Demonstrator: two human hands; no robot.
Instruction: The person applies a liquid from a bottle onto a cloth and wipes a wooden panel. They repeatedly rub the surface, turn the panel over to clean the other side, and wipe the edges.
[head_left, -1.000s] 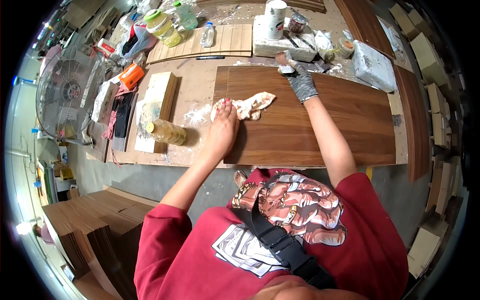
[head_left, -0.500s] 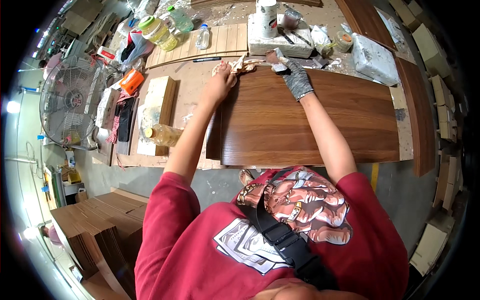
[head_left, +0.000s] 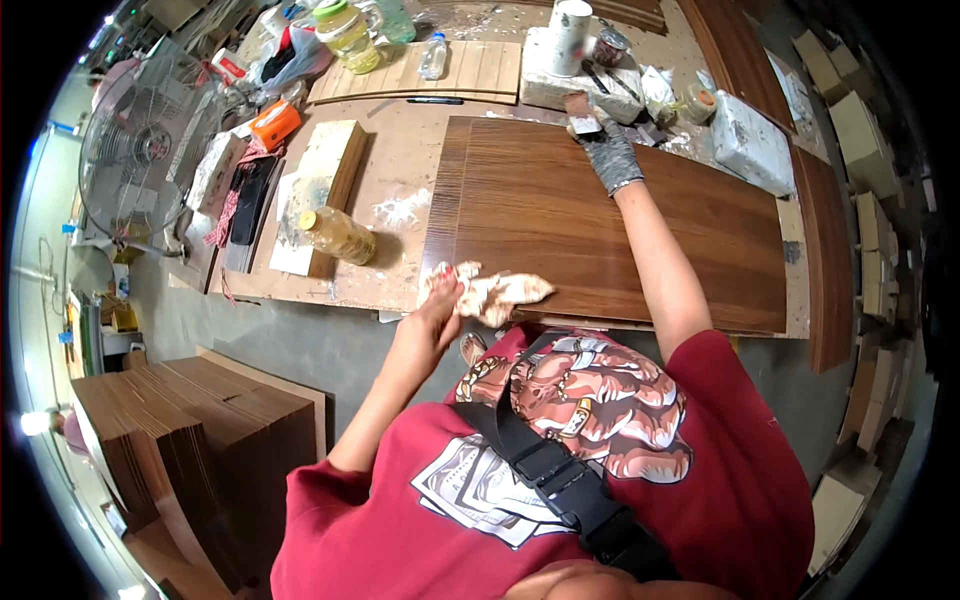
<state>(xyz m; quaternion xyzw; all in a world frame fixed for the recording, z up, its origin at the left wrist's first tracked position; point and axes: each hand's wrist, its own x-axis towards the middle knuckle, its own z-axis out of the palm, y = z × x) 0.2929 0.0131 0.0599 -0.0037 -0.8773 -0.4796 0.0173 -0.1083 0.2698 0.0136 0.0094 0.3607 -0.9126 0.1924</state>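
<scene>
A dark brown wood-grain board (head_left: pixel 620 230) lies flat on the worktable before me. My bare left hand (head_left: pixel 434 312) is closed round a crumpled, stained pale rag (head_left: pixel 495 290). The rag touches the board's near left corner and spreads rightward along its front edge. Near the board's far edge, my right hand (head_left: pixel 609 160) wears a grey knitted glove. Its fingers are closed on a small flat piece (head_left: pixel 578 103), brown with a pale lower part; its exact kind is unclear.
A bottle of yellowish liquid (head_left: pixel 340 237) stands left of the board, by a pale wooden block (head_left: pixel 335 165). Behind are a white can (head_left: pixel 570 38) on a stained white block (head_left: pixel 540 85) and a wrapped white block (head_left: pixel 752 145). A fan (head_left: pixel 150 140) stands far left, above stacked brown sheets (head_left: pixel 190 400).
My left hand has drawn the rag from the board's far left corner to its near left corner. My right hand stays by the far edge with the flat piece. The view has shifted slightly.
</scene>
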